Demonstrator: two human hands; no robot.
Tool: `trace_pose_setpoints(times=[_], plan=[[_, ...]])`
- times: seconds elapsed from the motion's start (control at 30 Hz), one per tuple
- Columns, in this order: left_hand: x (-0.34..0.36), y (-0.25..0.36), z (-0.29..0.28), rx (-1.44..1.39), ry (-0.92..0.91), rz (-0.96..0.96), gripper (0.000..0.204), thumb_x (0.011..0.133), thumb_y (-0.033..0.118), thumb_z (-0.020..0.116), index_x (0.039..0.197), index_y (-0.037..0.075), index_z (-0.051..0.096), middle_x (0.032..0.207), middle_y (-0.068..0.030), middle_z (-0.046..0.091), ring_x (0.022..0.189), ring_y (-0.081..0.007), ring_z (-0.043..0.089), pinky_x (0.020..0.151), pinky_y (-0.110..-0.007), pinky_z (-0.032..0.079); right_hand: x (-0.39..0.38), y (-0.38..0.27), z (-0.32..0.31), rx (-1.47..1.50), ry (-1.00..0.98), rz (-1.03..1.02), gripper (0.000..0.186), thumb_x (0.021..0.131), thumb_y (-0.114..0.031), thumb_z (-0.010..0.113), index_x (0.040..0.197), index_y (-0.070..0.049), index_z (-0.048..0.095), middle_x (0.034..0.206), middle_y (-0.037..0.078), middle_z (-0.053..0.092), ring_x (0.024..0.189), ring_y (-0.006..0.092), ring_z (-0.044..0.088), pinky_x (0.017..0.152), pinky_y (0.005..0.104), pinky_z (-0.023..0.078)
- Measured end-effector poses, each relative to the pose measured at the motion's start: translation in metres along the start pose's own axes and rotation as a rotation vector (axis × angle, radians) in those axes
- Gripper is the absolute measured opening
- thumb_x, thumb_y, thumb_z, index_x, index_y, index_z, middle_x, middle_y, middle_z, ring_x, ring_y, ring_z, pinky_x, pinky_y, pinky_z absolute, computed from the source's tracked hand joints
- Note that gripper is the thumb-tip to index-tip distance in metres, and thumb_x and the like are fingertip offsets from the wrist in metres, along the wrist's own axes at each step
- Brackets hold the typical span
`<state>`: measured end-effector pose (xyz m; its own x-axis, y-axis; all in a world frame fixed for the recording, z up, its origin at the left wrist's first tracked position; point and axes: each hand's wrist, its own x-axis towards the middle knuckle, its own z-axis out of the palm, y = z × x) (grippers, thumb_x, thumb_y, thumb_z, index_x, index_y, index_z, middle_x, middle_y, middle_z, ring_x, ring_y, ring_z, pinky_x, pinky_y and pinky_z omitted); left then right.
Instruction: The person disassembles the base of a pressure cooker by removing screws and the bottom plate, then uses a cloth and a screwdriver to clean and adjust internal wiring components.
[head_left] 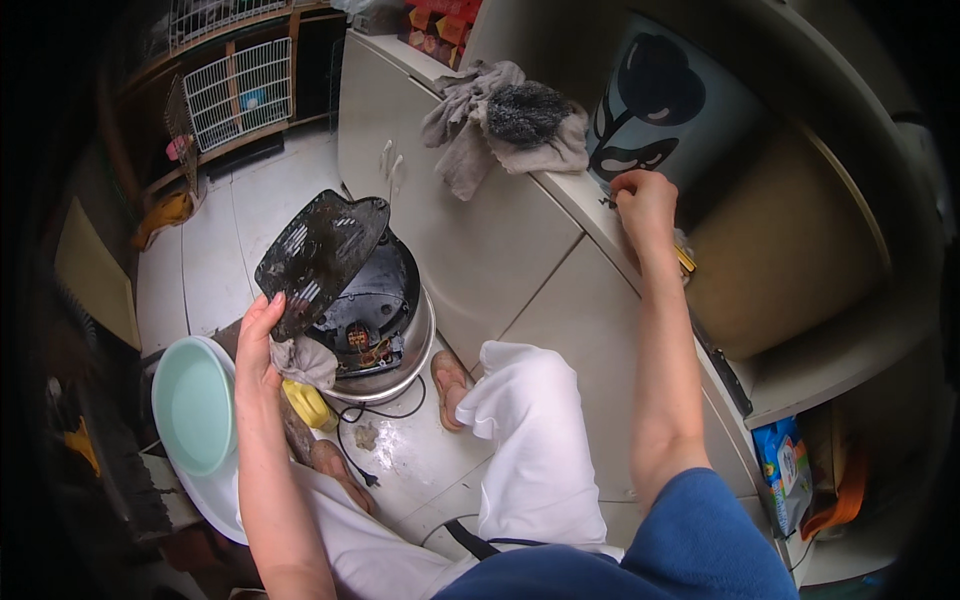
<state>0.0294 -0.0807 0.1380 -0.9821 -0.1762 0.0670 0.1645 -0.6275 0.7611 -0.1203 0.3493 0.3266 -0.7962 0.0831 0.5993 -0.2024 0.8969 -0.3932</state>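
One left hand [260, 348], fingers curled, grips a black vented panel [325, 252] tilted, apparently to bare the open appliance [392, 290], while the right hand [648, 205] bunches its fingertips, any contents indiscernible.

white tiled floor [215, 255], pale cabinet doors [480, 255] alongside, white wire panel [222, 98] beyond

Black panel [322, 245] in left hand [258, 343]
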Motion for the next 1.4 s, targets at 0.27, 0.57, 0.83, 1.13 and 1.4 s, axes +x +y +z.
trace_pose_setpoints(times=[0.27, 0.57, 0.83, 1.13, 1.4], plan=[[-0.009, 0.006, -0.024, -0.012, 0.138, 0.017, 0.026, 0.087, 0.011, 0.065, 0.111, 0.002, 0.060, 0.104, -0.0079, 0.067, 0.093, -0.0177, 0.065, 0.084, -0.029, 0.051, -0.011, -0.027, 0.001, -0.030, 0.154, -0.219, 0.022, 0.080, -0.003, 0.056, 0.095, -0.003, 0.072, 0.091, 0.016, 0.071, 0.082, 0.0262, 0.069, 0.078, 0.0348, 0.052], [-0.024, 0.001, 0.033, -0.078, -0.092, 0.033, 0.033, 0.095, 0.013, 0.054, 0.124, -0.002, 0.052, 0.111, -0.0106, 0.065, 0.097, -0.0187, 0.065, 0.088, -0.032, 0.053, -0.142, -0.111, 0.075, 1.097, -0.941, 0.076, 0.052, 0.089, -0.034, 0.065, 0.122, 0.005, 0.057, 0.111, 0.012, 0.066, 0.098, 0.0191, 0.063, 0.079, 0.0306, 0.052], [-0.031, -0.038, 0.046, 0.163, -0.121, 0.015, 0.048, 0.091, 0.021, 0.066, 0.131, 0.001, 0.047, 0.127, -0.0076, 0.058, 0.115, -0.0163, 0.055, 0.101, -0.032, 0.043, -0.191, -0.122, 0.143, 2.081, -1.043, 0.753, 0.060, 0.094, -0.040, 0.055, 0.137, -0.001, 0.039, 0.138, 0.014, 0.048, 0.126, 0.0294, 0.047, 0.107, 0.0476, 0.036], [-0.018, -0.010, -0.006, 0.209, 0.230, 0.032, 0.038, 0.090, 0.014, 0.057, 0.125, 0.002, 0.048, 0.111, -0.0113, 0.059, 0.100, -0.0210, 0.059, 0.087, -0.031, 0.049, -0.159, -0.069, 0.158, 2.001, -0.861, 0.903, 0.050, 0.097, -0.040, 0.048, 0.131, -0.003, 0.048, 0.134, 0.015, 0.053, 0.122, 0.0321, 0.052, 0.105, 0.0495, 0.038], [-0.018, 0.016, -0.029, 0.155, 0.359, 0.058, 0.013, 0.089, 0.007, 0.062, 0.101, 0.007, 0.058, 0.102, -0.0029, 0.061, 0.093, -0.0134, 0.061, 0.080, -0.035, 0.054, -0.170, -0.052, 0.162, 1.892, -0.811, 0.995, 0.049, 0.097, -0.040, 0.050, 0.129, -0.003, 0.049, 0.130, 0.014, 0.056, 0.120, 0.0315, 0.054, 0.102, 0.0508, 0.041]])
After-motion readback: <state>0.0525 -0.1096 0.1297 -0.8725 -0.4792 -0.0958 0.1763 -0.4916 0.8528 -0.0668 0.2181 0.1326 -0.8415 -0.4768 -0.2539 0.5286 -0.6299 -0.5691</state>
